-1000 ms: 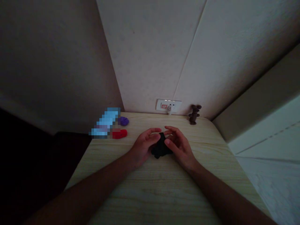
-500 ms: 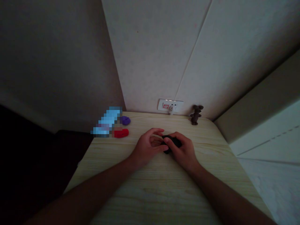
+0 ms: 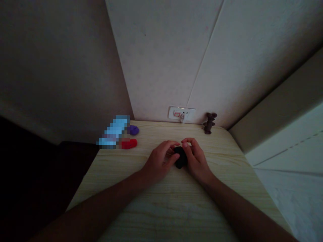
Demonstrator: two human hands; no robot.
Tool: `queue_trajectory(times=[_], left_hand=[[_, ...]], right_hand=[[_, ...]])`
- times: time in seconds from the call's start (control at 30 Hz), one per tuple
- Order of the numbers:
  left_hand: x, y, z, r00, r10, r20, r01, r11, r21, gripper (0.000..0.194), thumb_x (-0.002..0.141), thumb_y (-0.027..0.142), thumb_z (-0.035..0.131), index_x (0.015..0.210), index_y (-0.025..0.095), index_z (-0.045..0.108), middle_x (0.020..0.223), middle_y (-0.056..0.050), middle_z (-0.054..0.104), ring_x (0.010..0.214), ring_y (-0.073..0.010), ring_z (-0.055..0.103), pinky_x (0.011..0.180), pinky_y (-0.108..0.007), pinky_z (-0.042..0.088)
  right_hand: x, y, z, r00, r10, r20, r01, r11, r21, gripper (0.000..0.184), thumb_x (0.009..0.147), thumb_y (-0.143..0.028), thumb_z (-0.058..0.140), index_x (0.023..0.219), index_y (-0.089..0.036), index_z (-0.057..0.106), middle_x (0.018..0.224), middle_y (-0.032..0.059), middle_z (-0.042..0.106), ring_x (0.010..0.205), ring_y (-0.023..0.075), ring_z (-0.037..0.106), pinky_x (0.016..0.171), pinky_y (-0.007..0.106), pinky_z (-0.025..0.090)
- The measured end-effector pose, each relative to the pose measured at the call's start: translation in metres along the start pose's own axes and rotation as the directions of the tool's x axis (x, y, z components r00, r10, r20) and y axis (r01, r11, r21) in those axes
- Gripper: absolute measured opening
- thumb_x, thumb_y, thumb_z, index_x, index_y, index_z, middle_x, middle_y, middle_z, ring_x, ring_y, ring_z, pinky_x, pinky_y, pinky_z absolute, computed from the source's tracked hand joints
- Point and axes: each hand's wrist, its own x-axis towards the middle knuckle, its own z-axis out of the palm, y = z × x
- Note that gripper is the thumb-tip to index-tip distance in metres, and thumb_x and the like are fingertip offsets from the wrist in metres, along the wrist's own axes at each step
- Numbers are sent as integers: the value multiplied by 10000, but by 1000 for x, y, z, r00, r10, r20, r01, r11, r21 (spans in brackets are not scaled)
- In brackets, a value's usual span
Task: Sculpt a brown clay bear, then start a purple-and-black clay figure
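Note:
A black lump of modelling clay (image 3: pixel 180 158) is between my two hands, just above or on the wooden table; I cannot tell which. My left hand (image 3: pixel 161 158) curls around its left side, the thumb pressed on its near face. On the other side my right hand (image 3: pixel 196 158) grips the lump, with its thumb and fingertips at the upper right edge. Part of the clay's right side is hidden by the right hand.
Left on the table (image 3: pixel 171 215) lie a red clay piece (image 3: pixel 130 144) and a purple lump (image 3: pixel 134 130), beside a blurred-out light-blue object (image 3: pixel 114 131). A brown bear-like figure (image 3: pixel 209 123) stands at the back right. Behind is a wall socket (image 3: pixel 181 113) with a plug.
The right hand has shifted its grip, its thumb lifting back from the lump's front, so more black clay shows. The clay looks turned and more upright. The view has shifted slightly.

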Motion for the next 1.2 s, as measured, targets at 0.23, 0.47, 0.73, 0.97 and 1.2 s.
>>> queue_trajectory(times=[0.23, 0.47, 0.73, 0.97, 1.2], left_hand=[[1, 6, -2, 993, 95, 63, -109, 957, 267, 383, 888, 332, 809, 1197, 134, 697, 1014, -83, 736, 886, -220, 688, 821, -340, 558], [3, 12, -3, 999, -4, -40, 10, 989, 145, 104, 899, 214, 754, 984, 167, 793, 878, -51, 747, 831, -209, 675, 806, -322, 517], [8, 4, -11, 957, -213, -195, 198, 976, -92, 266, 915, 382, 688, 786, 170, 782, 674, -20, 722, 615, -190, 642, 566, -276, 456], [9, 4, -15, 945, -279, -172, 235, 943, -236, 379, 928, 486, 655, 761, 159, 750, 640, -20, 716, 550, -190, 659, 512, -280, 491], [11, 3, -11, 953, -293, -77, 241, 887, -395, 410, 840, 564, 754, 863, 155, 734, 795, -56, 791, 681, -218, 747, 623, -312, 595]], right_hand=[[1, -1, 1, 991, -26, -131, 25, 1000, -10, 330, 1028, -587, 515, 1022, -258, 522, 690, -52, 572, 553, 132, 533, 485, 238, 433], [-3, -4, 1, 996, -18, -88, 18, 1000, 0, 325, 980, -567, 623, 1072, -275, 514, 850, -27, 629, 506, 116, 550, 418, 243, 423], [2, -9, -4, 873, -487, 7, 439, 781, -445, 357, 827, -399, 861, 1118, -235, 731, 1055, 108, 722, 940, 264, 669, 797, 405, 592], [-1, -6, -1, 961, -274, 43, 276, 924, -265, 172, 876, -340, 807, 1003, -223, 813, 920, 78, 822, 781, 229, 731, 749, 371, 595], [3, 4, -3, 975, -216, -52, 207, 968, -143, 282, 943, -412, 725, 1132, -206, 759, 988, 100, 835, 856, 240, 789, 770, 361, 644]])
